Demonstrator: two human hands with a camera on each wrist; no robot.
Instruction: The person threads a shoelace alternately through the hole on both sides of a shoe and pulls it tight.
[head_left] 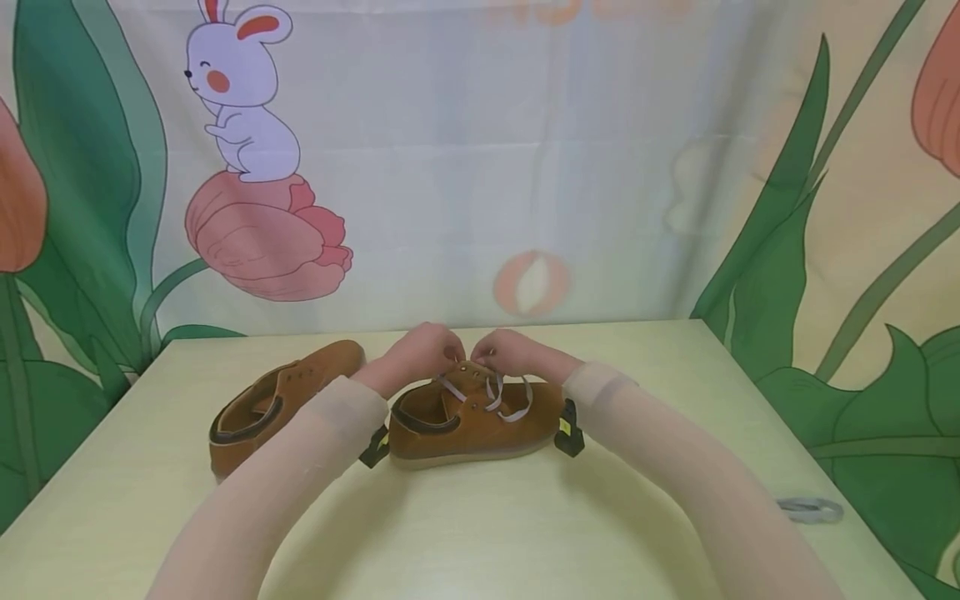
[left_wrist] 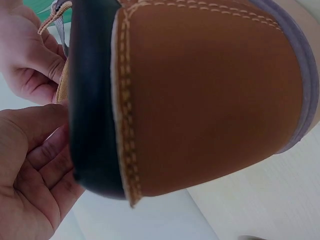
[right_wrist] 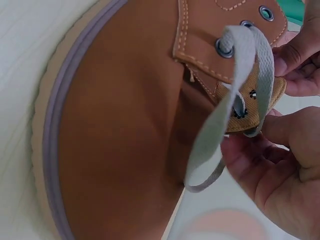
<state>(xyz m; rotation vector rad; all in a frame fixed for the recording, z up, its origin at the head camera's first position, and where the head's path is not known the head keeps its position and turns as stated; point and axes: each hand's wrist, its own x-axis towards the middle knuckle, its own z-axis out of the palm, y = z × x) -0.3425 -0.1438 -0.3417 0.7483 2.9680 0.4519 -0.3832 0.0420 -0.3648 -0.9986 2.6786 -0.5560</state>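
Note:
A brown shoe [head_left: 480, 433] with a pale sole stands side-on on the table, toe to the right. A grey shoelace [right_wrist: 215, 120] runs through some of its metal eyelets and hangs in a loose loop. My left hand [head_left: 426, 350] pinches the edge of the tan patterned tongue [right_wrist: 272, 97]. Beside it, my right hand [head_left: 513, 352] pinches the lace close against the tongue; its fingertips are partly hidden. In the left wrist view the heel [left_wrist: 210, 100] and dark collar [left_wrist: 95, 100] hide part of the left hand's fingers.
A second brown shoe [head_left: 262, 408], its eyelets without a lace, lies at the left behind my left forearm. Another grey shoelace [head_left: 812, 509] lies bundled near the table's right edge. A printed curtain [head_left: 480, 167] hangs behind the table [head_left: 480, 533].

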